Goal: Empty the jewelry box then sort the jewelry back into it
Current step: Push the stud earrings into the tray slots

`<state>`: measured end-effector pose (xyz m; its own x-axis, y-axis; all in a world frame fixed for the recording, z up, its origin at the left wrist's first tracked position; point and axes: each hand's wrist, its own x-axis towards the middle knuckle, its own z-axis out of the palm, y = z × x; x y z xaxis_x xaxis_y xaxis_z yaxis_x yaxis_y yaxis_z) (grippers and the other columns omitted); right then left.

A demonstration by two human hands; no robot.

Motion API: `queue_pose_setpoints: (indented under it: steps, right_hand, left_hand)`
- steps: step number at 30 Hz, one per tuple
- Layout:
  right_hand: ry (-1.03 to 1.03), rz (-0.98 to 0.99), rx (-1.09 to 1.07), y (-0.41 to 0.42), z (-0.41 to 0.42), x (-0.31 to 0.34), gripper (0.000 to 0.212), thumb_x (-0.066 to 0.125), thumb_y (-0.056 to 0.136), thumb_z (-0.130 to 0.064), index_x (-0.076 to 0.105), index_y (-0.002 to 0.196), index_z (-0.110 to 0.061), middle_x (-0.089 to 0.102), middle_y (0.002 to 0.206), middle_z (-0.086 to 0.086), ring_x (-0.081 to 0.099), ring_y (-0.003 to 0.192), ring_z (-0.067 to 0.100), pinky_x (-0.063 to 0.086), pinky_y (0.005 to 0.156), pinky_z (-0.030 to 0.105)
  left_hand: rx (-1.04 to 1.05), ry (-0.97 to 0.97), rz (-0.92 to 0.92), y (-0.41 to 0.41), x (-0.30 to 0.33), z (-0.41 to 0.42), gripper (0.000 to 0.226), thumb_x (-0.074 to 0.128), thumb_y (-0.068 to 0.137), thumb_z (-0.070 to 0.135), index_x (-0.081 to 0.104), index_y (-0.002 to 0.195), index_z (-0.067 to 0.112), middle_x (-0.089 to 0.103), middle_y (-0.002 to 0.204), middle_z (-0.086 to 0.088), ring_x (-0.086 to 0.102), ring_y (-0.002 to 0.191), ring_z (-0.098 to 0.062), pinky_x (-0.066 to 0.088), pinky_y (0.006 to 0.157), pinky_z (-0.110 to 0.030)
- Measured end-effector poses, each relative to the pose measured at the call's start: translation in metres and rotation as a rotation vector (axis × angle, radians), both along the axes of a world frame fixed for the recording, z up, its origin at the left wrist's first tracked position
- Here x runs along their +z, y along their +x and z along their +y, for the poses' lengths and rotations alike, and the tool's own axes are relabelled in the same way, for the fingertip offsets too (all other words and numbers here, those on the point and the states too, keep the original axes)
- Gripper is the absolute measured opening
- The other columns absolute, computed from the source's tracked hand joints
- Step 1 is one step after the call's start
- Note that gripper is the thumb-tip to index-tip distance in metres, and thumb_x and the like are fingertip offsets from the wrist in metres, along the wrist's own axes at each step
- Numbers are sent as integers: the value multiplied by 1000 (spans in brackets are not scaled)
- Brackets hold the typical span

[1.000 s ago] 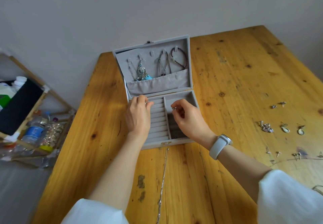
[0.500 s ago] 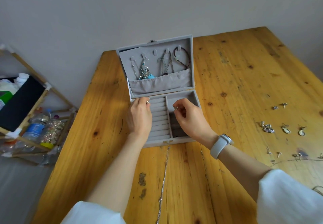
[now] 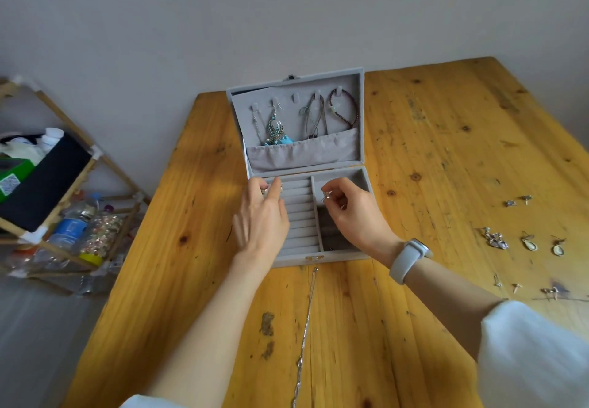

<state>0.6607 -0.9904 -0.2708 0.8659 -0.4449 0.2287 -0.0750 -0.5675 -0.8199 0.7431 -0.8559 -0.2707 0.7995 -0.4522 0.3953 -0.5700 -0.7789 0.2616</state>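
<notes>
Grey jewelry box [image 3: 357,159], one, lid open, at the table's [image 3: 446,140] far edge; no legible writing. Lid holds one earring [image 3: 274,127], two necklaces, one bracelet [image 3: 345,108]. Left hand [image 3: 261,219] and right hand [image 3: 353,213] each pinch a small ring [image 3: 325,196] over the tray, unmoved since earlier. One chain [image 3: 306,334] lies in front.

Showing matt grey velvety cloth on jewelry box [image 3: 358,152] — lying on knotty, lightly glossy wooden table [image 3: 446,140]; glinting metal chain [image 3: 306,328], earrings [image 3: 529,243].
</notes>
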Motion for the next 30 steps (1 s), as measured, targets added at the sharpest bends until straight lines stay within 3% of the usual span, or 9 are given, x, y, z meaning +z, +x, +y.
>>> queue_pose_setpoints:
  steps: [3,5,8,11,15,22,30]
  right_hand:
    - [-40,-22,-22,18,3,7,20,53,89,-9,58,108,-8,62,79,3,57,72,19,48,71,29]
    - [-67,-18,-23,33,8,8,19,55,88,-10,60,105,-8,67,86,8,60,80,24,49,77,35]
    - [-115,42,-27,50,14,3,16,57,87,-13,62,102,-8,66,97,12,58,91,27,47,80,37]
    - [-214,74,-39,56,17,-5,18,59,86,-17,63,101,-8,62,103,10,50,101,26,42,82,35]
    - [-247,101,-74,61,19,-5,23,61,85,-26,63,102,-12,60,106,7,46,106,24,42,82,36]
    - [-405,184,-70,66,21,-6,29,59,86,-35,64,107,-16,59,108,7,44,107,28,41,83,38]
    - [-506,253,-3,56,16,-5,41,53,88,-39,51,128,-28,54,118,2,39,113,27,27,86,37]
  left_hand:
    - [3,-105,-157,-3,-4,10,37,69,72,5,64,109,10,56,106,-13,52,91,-30,45,64,-36]
    - [58,-97,-154,-7,-8,16,47,67,72,9,57,118,10,53,120,-14,48,102,-31,45,76,-42]
    - [148,-85,10,-9,-11,19,67,65,75,15,38,136,6,40,140,-14,42,120,-35,39,87,-48]
    - [182,-68,198,-7,-11,18,71,55,86,21,18,144,5,29,149,-12,29,133,-30,30,99,-47]
    - [164,-18,216,-8,-13,17,64,43,91,23,13,146,9,35,145,-8,35,126,-27,27,98,-44]
    - [176,-24,201,-8,-14,16,63,43,91,22,15,145,9,44,138,-10,44,118,-30,30,94,-42]
    - [164,-8,218,-8,-13,17,63,41,91,23,12,146,10,40,142,-9,41,121,-28,29,96,-43]
